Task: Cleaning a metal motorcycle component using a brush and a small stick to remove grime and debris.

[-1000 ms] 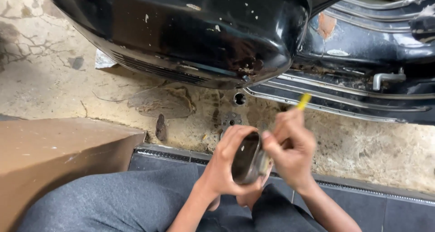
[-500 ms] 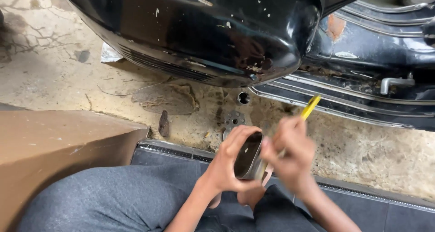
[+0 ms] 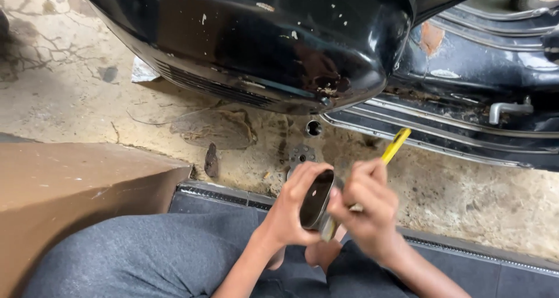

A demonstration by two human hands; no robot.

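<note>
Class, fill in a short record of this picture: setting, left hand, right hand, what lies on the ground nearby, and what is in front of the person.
Setting: cracked concrete floor, seen from above by a seated person
Left hand: closed round a dark metal cup, its open side facing the other hand
Right hand: grip on a yellow-handled tool, its working end at the cup; hand is blurred
On the ground: a small round metal part and a short tube
In front: black scooter body with chipped paint, ribbed footboard at right
Left edge: brown box

a vehicle repair spot: black scooter body (image 3: 262, 41) over cracked, oil-stained concrete floor (image 3: 70, 88).
</note>
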